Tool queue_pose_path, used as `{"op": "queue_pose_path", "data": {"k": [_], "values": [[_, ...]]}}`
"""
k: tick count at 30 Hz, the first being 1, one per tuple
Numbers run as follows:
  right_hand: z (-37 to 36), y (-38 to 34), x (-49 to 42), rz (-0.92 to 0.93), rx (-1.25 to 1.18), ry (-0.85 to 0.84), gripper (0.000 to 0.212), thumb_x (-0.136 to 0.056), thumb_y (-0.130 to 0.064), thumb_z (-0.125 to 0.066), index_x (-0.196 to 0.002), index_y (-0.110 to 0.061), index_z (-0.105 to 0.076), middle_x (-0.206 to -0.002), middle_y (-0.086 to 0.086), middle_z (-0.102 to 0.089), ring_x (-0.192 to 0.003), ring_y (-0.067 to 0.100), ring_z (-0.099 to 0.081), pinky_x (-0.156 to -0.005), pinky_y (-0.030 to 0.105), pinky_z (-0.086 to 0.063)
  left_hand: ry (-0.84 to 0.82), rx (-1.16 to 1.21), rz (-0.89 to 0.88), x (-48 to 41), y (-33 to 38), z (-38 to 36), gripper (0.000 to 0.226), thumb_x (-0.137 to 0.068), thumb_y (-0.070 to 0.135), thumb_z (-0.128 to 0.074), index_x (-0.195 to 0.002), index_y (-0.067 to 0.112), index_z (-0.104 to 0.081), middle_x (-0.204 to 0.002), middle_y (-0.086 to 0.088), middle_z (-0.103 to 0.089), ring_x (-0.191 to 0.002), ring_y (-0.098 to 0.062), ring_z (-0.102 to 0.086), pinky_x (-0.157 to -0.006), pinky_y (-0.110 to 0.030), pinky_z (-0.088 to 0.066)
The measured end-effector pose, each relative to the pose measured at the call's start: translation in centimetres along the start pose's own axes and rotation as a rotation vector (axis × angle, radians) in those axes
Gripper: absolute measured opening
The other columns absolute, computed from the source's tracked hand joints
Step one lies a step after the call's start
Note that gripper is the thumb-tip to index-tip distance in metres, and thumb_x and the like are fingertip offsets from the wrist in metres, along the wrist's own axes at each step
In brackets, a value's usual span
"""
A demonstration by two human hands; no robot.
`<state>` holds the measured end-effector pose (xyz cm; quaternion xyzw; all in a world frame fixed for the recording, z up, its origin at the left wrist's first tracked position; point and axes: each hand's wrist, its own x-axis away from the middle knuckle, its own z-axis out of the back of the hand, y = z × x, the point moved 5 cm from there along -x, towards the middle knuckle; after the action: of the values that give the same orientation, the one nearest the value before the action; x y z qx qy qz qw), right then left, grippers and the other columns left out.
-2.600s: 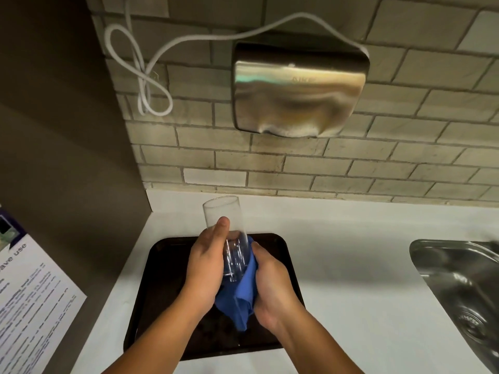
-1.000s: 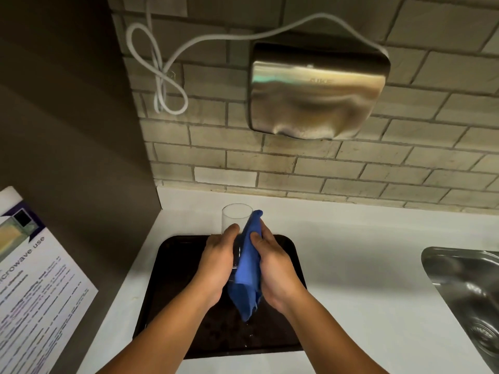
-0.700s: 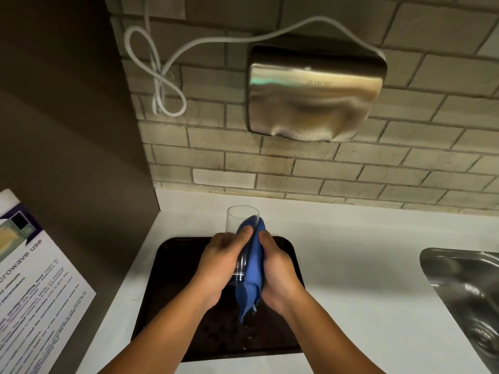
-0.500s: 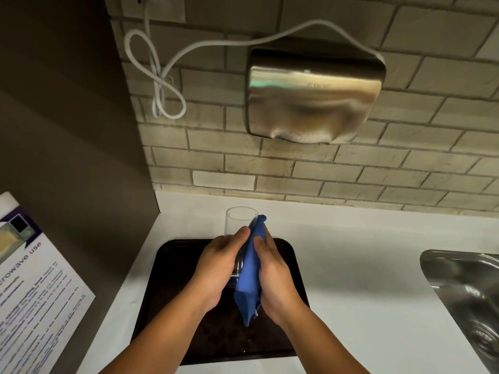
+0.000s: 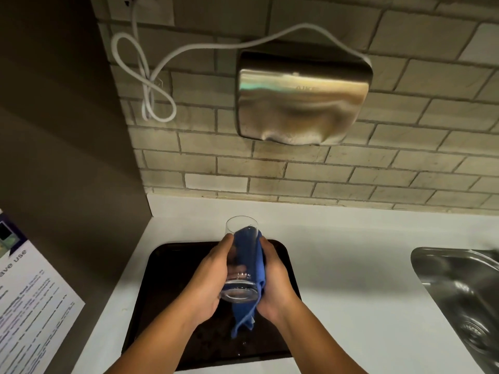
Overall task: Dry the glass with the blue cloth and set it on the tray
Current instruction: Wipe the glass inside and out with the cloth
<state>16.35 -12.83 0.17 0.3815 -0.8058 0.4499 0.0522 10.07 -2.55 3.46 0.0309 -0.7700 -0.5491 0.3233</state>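
- One clear glass (image 5: pixel 241 261), tilted with its base toward the camera, held above the tray (image 5: pixel 167 279), not touching it.
- Left hand (image 5: pixel 209 282) wrapped around the glass.
- Right hand (image 5: pixel 274 282) pressing one blue cloth (image 5: pixel 255 265) against the glass side.
- One dark tray on the white table (image 5: pixel 351 292).
- One sink (image 5: pixel 464 295) at right.
- One steel hand dryer (image 5: pixel 302 101) on the brick wall, faintly marked "AIKE".
- One sheet (image 5: pixel 27 306) at left, reading "ave use".

We see both forearms reaching forward, the left hand (image 5: pixel 208 282) curled in a grip, the right hand (image 5: pixel 275 284) cupped opposite, its fingers seemingly hidden.
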Motion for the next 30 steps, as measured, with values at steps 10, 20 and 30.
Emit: {"op": "queue_pose_path", "data": {"k": [10,20,30], "values": [[0.3,0.1,0.0,0.173,0.089,0.102,0.044,-0.106,-0.049,-0.062,-0.134,-0.018,-0.074,-0.121,0.020,-0.082,-0.114,0.038,-0.081,-0.105,0.057,-0.062,0.069,-0.314,-0.176,0.4,0.6,0.2,0.051,-0.091,0.065,-0.079,-0.120,0.023,-0.072,-0.099,0.001,-0.086,-0.078,-0.005,-0.084,-0.060,-0.017,-0.062],[-1.4,-0.9,1.3,0.134,0.095,0.001,0.050,-0.112,-0.044,-0.056,-0.155,-0.020,-0.057,-0.148,0.018,-0.070,-0.136,0.035,-0.069,-0.122,0.057,-0.047,-0.128,0.273,0.069,0.8,1.3,-0.3,0.038,-0.084,0.046,-0.089,-0.105,0.014,-0.093,-0.115,-0.016,-0.089,-0.096,-0.030,-0.088,-0.067,-0.036,-0.071],[-1.8,-1.4,1.5,0.208,0.289,-0.070,0.046,-0.102,-0.051,-0.070,-0.144,-0.032,-0.064,-0.132,0.007,-0.081,-0.124,0.026,-0.077,-0.113,0.049,-0.057,0.058,0.139,-0.042,-0.5,0.4,1.6,0.049,-0.106,0.057,-0.065,-0.128,0.016,-0.079,-0.112,-0.015,-0.089,-0.101,-0.034,-0.087,-0.088,-0.047,-0.066]]}}
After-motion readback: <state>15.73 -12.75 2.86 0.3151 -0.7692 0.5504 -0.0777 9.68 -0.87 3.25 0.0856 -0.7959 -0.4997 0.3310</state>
